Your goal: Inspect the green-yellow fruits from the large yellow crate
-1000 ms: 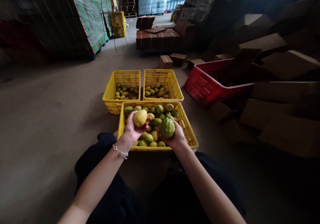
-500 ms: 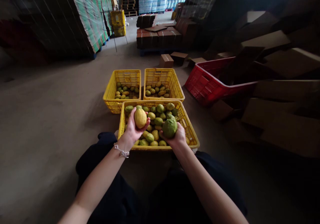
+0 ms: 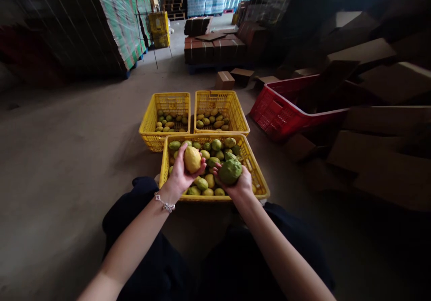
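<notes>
The person's left hand [image 3: 178,177] is cradling a smooth yellow fruit [image 3: 192,159], its thumb resting along the near-left side and its fingertips curling around from the right. The right hand [image 3: 244,183] is grasping a bumpy green fruit [image 3: 230,172], cupping it from below and from the right. Both fruits are sitting in the palms, apart from each other, above the front yellow crate [image 3: 208,198], which is holding many loose fruits [image 3: 216,145] in greens and yellows. A silvery bracelet [image 3: 164,203] is circling the left wrist. Beyond that crate, the rear left crate [image 3: 147,120] and the rear right crate [image 3: 238,112] are standing side by side, each holding a scattering of smaller-looking fruits along its bottom. To the right, a red crate [image 3: 269,112] is standing at an angle on the concrete floor [image 3: 67,130], with cardboard [image 3: 380,153] piling up beside it; the light is poor there, so what is lying inside the red crate is hard to make out. Farther back, a small carton [image 3: 225,80] is sitting near a low stack of brown boxes [image 3: 215,51].
</notes>
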Tool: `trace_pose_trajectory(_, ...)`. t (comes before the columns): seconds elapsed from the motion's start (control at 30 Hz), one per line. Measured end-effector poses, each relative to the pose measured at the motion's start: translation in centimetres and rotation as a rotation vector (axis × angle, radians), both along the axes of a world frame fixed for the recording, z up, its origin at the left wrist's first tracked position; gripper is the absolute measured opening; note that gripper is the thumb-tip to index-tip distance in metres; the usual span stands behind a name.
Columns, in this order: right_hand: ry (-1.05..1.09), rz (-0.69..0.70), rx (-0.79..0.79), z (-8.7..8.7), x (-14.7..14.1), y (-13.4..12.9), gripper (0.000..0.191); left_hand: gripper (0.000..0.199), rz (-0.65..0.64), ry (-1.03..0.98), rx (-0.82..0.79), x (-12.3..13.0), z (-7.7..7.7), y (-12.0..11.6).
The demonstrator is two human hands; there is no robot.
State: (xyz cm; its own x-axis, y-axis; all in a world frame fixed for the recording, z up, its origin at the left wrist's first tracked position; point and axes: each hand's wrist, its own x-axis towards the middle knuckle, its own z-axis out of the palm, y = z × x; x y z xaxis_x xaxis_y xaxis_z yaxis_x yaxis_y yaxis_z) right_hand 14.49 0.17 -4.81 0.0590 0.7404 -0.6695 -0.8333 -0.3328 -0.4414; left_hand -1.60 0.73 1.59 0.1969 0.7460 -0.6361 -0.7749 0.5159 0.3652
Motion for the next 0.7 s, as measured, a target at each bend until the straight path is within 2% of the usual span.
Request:
trace_pose_trajectory(0.13, -0.042, -0.081, -0.029, 0.8, 0.1, 0.0, 0.027, 0.032, 0.020, -0.019, -0.042, 0.0, 0.2, -0.2)
trace_pose_trajectory(0.23, -0.026, -0.070, -0.103, 1.7, -0.1, -0.1, 0.027, 0.028, 0.033, -0.026, -0.045, 0.2, -0.2, -0.3)
trace_pose_trajectory(0.3, -0.008, -0.055, -0.137, 2.0, -0.4, -0.2, 0.027, 0.026, 0.089, -0.009, -0.050, 0.4, -0.6, -0.1)
trace_pose_trajectory(0.4, 0.005, -0.016, -0.139, 1.7, -0.6, -0.2, 0.027, 0.024, 0.188, 0.017, -0.086, 0.5, -1.2, 0.2)
trace_pose_trajectory(0.5, -0.012, 0.009, -0.119, 1.2, -0.6, -0.1, 0.027, 0.025, 0.227, 0.010, -0.091, 0.4, -1.4, 0.4)
trace_pose_trajectory(0.6, -0.043, -0.045, -0.122, 1.0, -0.6, -0.1, 0.023, 0.022, 0.275, -0.034, -0.035, 0.3, -1.2, 0.2)
trace_pose_trajectory(0.7, -0.043, -0.093, -0.120, 1.3, -0.6, -0.1, 0.017, 0.011, 0.392, -0.059, 0.006, 0.2, -1.0, 0.1)
